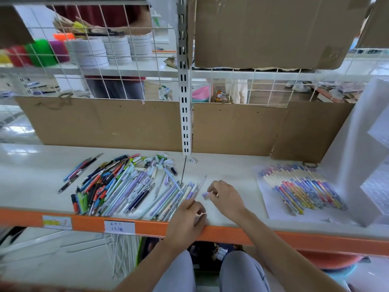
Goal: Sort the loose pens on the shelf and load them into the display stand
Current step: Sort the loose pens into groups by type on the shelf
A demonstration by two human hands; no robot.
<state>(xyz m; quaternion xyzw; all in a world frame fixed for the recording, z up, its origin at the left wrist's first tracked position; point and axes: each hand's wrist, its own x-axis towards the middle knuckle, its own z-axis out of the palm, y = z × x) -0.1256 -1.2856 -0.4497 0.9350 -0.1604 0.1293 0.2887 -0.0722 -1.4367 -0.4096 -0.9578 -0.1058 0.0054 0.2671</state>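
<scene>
Pens [117, 186]: unsorted heap at 9 o'clock, sorted row [301, 188] at 3. Left hand [185, 220] pinching refill [199, 189], right hand [226, 198] pinching cap [205, 194]. Stand [362, 154] loading apparently pending.

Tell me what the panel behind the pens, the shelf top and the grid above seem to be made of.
Back panel: brown cardboard, matte, with creases and small punched holes. Shelf top: a smooth, pale, glossy surface, maybe laminate or painted board, since it reflects the light; its front edge looks like orange-painted metal. Grid: thin white-coated wire, probably steel.
</scene>
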